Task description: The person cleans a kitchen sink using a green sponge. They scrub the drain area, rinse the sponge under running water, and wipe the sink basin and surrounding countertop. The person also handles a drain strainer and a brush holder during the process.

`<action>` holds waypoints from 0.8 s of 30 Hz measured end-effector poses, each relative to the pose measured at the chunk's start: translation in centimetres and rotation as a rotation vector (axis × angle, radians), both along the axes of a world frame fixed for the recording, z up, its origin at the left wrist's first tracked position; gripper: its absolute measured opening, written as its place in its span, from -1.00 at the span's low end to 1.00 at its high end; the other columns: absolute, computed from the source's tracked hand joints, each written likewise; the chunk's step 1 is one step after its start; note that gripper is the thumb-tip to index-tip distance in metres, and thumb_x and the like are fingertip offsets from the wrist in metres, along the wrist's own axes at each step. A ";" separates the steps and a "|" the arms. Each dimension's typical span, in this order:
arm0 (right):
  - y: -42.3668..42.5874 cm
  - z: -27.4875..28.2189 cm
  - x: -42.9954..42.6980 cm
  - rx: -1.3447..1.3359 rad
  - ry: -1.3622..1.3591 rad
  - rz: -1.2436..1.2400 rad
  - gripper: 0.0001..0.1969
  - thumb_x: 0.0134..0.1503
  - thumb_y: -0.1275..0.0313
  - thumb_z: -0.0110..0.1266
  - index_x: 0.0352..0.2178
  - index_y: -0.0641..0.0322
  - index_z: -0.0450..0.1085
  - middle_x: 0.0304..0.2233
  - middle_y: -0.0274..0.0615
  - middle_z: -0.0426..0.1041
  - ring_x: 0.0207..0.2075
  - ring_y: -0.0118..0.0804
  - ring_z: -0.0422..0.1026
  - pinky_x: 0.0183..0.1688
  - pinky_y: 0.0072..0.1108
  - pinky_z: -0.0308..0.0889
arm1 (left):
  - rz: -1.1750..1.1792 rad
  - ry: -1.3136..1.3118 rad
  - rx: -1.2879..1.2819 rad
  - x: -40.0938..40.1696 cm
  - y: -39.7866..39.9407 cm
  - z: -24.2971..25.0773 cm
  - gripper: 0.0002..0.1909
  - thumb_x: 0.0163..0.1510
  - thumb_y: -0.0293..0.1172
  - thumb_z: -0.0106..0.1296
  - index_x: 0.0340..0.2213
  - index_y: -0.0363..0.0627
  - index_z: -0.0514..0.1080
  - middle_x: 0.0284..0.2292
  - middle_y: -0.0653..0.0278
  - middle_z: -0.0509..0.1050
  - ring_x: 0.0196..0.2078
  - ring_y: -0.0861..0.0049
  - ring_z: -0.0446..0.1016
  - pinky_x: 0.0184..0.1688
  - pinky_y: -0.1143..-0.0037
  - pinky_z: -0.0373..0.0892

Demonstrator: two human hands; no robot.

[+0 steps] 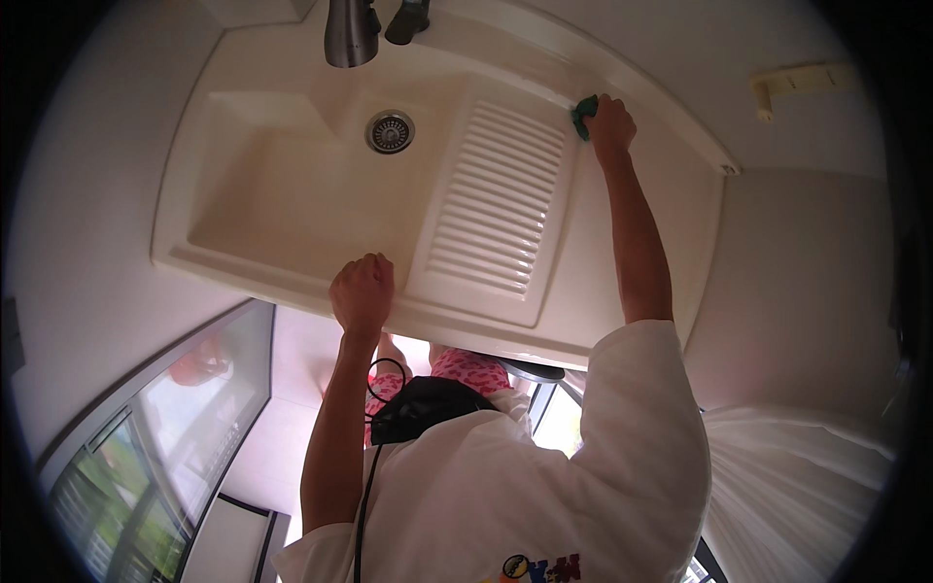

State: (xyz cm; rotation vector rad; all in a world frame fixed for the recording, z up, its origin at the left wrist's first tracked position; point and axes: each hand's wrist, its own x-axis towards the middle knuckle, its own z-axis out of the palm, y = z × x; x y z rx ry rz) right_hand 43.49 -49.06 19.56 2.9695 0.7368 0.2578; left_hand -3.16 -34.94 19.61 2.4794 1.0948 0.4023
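Observation:
My right hand grips a crumpled green cloth at the back of the white sink unit, just right of the ribbed washboard. The cloth touches the flat surface beside the ribs. My left hand is curled into a loose fist over the front rim of the basin; no object shows in it. Whether that fist rests on the rim or hovers above it I cannot tell. A round metal drain strainer sits in the basin floor.
A brushed metal faucet head hangs over the back of the basin, with a dark fitting beside it. A cream wall holder projects at upper right. A white curtain hangs at lower right, and a glass-fronted panel stands at lower left.

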 end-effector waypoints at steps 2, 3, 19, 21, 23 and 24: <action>0.6 0.2 1.2 -0.107 0.062 0.097 -0.82 0.11 0.35 0.17 -0.30 0.22 0.48 -0.35 0.00 0.54 -0.24 0.01 0.56 -0.22 -0.26 0.50 | 0.002 0.014 -0.006 0.0 -0.1 -0.1 -0.65 0.14 -0.32 0.03 -0.70 -0.10 0.33 -0.69 0.19 0.39 -0.60 0.20 0.42 -0.51 0.24 0.36; 1.0 0.3 1.6 -0.156 0.092 0.144 -0.84 0.13 0.37 0.14 -0.30 0.22 0.48 -0.35 0.01 0.54 -0.24 0.01 0.56 -0.22 -0.25 0.50 | 0.004 0.024 -0.007 0.1 0.1 -0.1 -0.65 0.14 -0.32 0.03 -0.70 -0.10 0.34 -0.69 0.19 0.40 -0.60 0.20 0.43 -0.51 0.24 0.36; 1.2 -5.7 -10.4 0.325 0.094 0.080 -0.52 0.25 0.45 -0.03 0.19 0.36 0.19 0.05 0.05 0.37 0.11 0.10 0.30 0.16 -0.14 0.23 | -0.029 0.137 0.009 0.4 0.3 0.4 -0.65 0.15 -0.28 -0.03 -0.68 -0.12 0.40 -0.64 0.14 0.48 -0.54 0.18 0.50 -0.43 0.24 0.43; 2.1 -3.8 -10.5 0.338 0.298 0.010 -0.43 0.31 0.30 -0.08 0.24 0.45 0.07 0.12 0.17 0.30 0.19 0.16 0.22 0.26 -0.14 0.12 | -0.014 0.129 0.020 0.4 0.2 0.4 -0.65 0.15 -0.28 -0.02 -0.68 -0.12 0.40 -0.64 0.14 0.47 -0.54 0.18 0.49 -0.44 0.24 0.42; 2.5 -3.8 -11.3 0.263 0.313 -0.042 -0.32 0.34 0.15 -0.14 0.27 0.51 -0.02 0.19 0.27 0.22 0.26 0.20 0.14 0.33 -0.16 -0.01 | -0.006 0.110 0.022 0.2 0.1 0.5 -0.65 0.15 -0.28 -0.02 -0.68 -0.12 0.39 -0.65 0.15 0.47 -0.55 0.18 0.48 -0.45 0.24 0.41; 2.4 -4.7 -12.0 0.183 0.217 -0.061 -0.27 0.34 0.07 -0.18 0.28 0.53 -0.05 0.22 0.31 0.17 0.30 0.21 0.09 0.36 -0.17 -0.07 | -0.006 0.099 -0.005 0.2 0.1 0.3 -0.66 0.14 -0.29 -0.02 -0.68 -0.12 0.38 -0.65 0.16 0.45 -0.56 0.18 0.47 -0.46 0.24 0.40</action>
